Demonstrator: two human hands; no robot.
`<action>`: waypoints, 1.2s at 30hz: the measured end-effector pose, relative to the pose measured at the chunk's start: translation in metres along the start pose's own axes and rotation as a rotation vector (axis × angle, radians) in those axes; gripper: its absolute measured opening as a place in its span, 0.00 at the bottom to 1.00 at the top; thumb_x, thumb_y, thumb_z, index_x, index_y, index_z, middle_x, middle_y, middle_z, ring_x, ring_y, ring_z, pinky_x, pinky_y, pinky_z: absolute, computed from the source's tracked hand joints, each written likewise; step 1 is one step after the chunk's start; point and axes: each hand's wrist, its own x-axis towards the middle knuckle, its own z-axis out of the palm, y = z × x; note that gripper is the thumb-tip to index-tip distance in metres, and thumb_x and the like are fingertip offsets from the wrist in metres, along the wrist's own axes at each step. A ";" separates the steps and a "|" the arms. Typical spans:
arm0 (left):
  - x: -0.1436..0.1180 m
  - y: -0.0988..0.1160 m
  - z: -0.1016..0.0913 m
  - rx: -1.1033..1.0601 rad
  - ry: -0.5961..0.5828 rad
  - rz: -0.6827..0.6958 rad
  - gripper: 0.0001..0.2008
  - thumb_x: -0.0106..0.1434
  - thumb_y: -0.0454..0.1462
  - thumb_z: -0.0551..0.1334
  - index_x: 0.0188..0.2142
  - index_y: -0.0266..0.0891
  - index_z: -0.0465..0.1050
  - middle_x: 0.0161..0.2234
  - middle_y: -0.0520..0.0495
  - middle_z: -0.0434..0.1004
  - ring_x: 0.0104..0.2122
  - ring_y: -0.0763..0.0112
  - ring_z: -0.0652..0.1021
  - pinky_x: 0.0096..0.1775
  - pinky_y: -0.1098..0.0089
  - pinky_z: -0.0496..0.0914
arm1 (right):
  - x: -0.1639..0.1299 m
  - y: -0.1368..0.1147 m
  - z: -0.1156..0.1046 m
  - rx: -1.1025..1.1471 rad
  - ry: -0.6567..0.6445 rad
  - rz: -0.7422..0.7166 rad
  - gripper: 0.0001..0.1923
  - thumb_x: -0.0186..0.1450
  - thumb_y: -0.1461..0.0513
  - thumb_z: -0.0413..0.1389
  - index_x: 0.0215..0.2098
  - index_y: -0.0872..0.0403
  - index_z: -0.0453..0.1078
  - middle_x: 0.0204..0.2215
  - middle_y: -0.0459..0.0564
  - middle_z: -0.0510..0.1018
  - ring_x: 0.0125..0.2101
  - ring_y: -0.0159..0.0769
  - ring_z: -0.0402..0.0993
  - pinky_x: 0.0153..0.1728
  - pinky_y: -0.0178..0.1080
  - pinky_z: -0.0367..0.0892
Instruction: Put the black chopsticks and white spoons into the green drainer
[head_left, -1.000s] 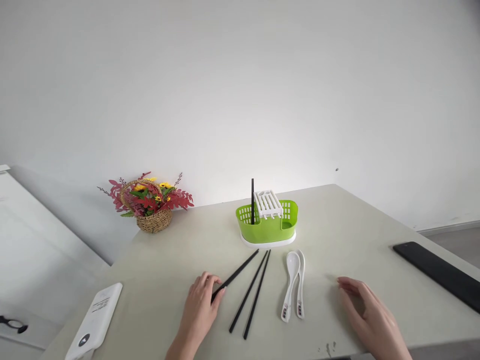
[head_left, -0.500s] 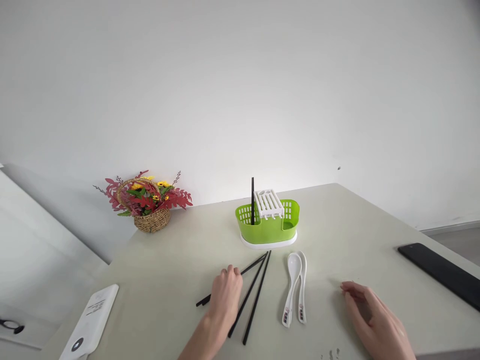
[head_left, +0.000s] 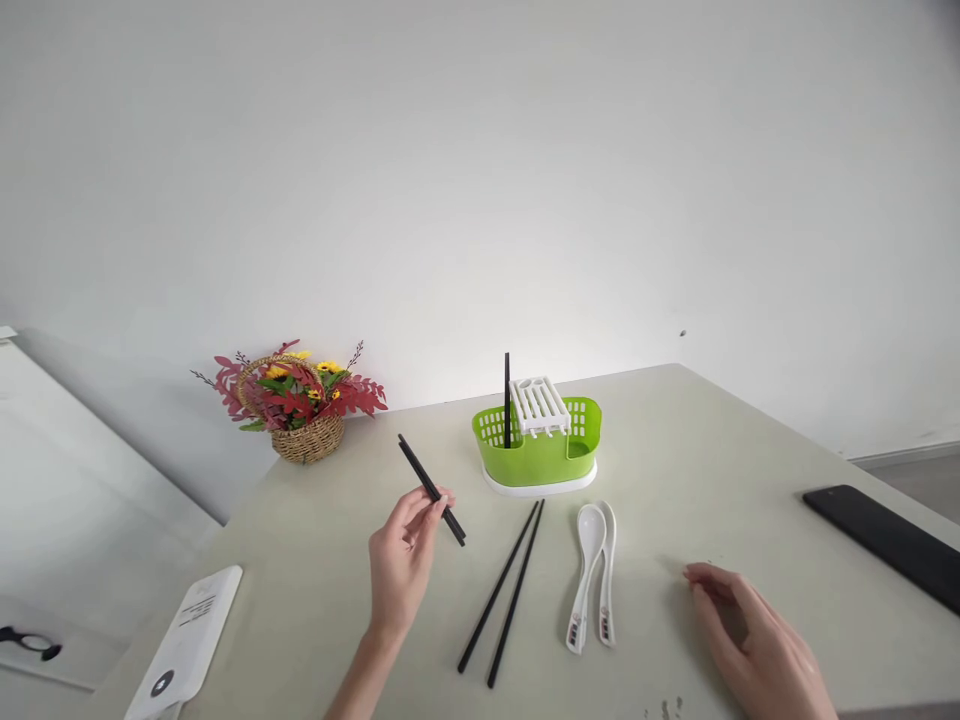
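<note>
Our left hand [head_left: 401,560] has lifted one chopstick [head_left: 431,490] off the table [head_left: 337,560], fingers pinching it mid-air left of the green holder [head_left: 537,450], while our right hand [head_left: 750,645] rests open near the front edge

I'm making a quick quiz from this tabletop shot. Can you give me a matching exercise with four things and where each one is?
1. left hand
2. right hand
3. white spoons
4. upright chopstick

a. standing in the green holder
b. lying side by side on the table
c. lifting a black chopstick
d. resting flat, holding nothing

Pairs: 1-c, 2-d, 3-b, 4-a
</note>
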 end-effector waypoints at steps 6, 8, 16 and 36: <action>-0.007 -0.029 -0.002 0.057 -0.033 0.020 0.14 0.68 0.49 0.63 0.45 0.44 0.78 0.46 0.43 0.85 0.48 0.58 0.84 0.53 0.61 0.78 | 0.001 -0.002 -0.001 -0.010 0.022 -0.024 0.17 0.64 0.47 0.54 0.46 0.44 0.74 0.47 0.51 0.84 0.44 0.48 0.83 0.30 0.40 0.76; -0.007 -0.032 -0.003 0.027 -0.003 -0.010 0.15 0.67 0.49 0.64 0.45 0.43 0.78 0.45 0.43 0.85 0.47 0.59 0.84 0.54 0.61 0.77 | 0.001 0.000 0.000 -0.011 0.016 -0.023 0.18 0.64 0.47 0.54 0.46 0.44 0.74 0.48 0.51 0.84 0.45 0.48 0.83 0.32 0.40 0.77; -0.021 -0.019 0.045 -0.539 -0.010 -0.420 0.21 0.58 0.48 0.74 0.42 0.37 0.75 0.47 0.38 0.83 0.46 0.55 0.85 0.53 0.55 0.79 | 0.005 -0.021 -0.001 0.173 -0.133 0.052 0.19 0.64 0.42 0.56 0.42 0.44 0.76 0.44 0.49 0.85 0.45 0.48 0.82 0.32 0.37 0.75; -0.059 0.014 0.144 -0.903 -0.032 -0.668 0.20 0.51 0.43 0.80 0.37 0.37 0.77 0.49 0.38 0.83 0.52 0.50 0.82 0.57 0.58 0.76 | 0.011 -0.072 0.007 0.535 -0.600 -0.083 0.28 0.75 0.43 0.42 0.27 0.51 0.64 0.23 0.43 0.69 0.26 0.32 0.65 0.33 0.35 0.60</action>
